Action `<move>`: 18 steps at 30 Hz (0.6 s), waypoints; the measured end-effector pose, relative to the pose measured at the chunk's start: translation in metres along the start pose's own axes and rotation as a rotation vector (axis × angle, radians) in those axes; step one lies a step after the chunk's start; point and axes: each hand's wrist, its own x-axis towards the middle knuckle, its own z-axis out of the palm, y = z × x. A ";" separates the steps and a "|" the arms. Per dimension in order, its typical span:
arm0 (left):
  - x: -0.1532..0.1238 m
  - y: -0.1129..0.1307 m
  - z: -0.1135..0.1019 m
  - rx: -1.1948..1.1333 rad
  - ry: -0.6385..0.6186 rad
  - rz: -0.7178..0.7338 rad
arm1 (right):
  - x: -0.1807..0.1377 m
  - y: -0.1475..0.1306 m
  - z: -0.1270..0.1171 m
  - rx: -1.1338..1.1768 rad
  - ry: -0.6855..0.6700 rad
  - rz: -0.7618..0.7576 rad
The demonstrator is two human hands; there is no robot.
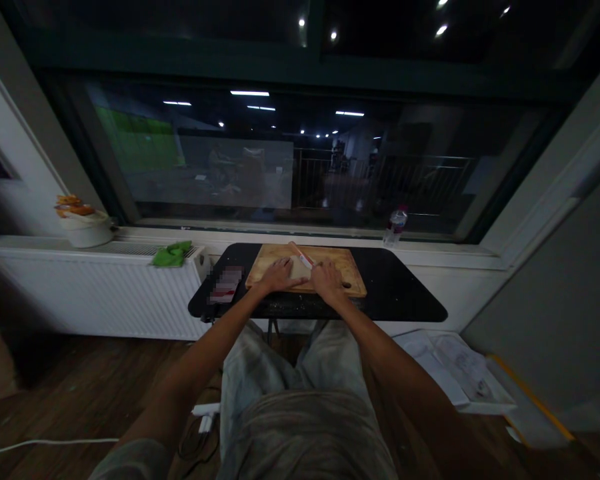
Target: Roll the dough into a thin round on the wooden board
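Note:
On a wooden cutting board (353,270) both of my hands work close together. My left hand (279,275) lies flat with its thumb stretched to the right, pressing on a pale flat piece (300,269) whose kind I cannot make out. My right hand (327,277) is closed around the near end of a long thin orange-and-white tool (303,255). This tool slants away to the far left, over the pale piece's far side. Its near end is hidden in my fingers, and whether it has a blade is too small to tell.
The board rests on a small black table (400,287) against the windowsill. A phone-sized reddish item (227,285) lies at its left, with crumbs near the front edge. A water bottle (396,225) stands on the sill; a green cloth (173,254) and white pot (86,229) sit on the radiator (105,293).

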 end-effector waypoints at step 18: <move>0.003 -0.001 0.001 -0.069 -0.022 0.017 | 0.003 0.004 0.002 -0.029 -0.037 -0.098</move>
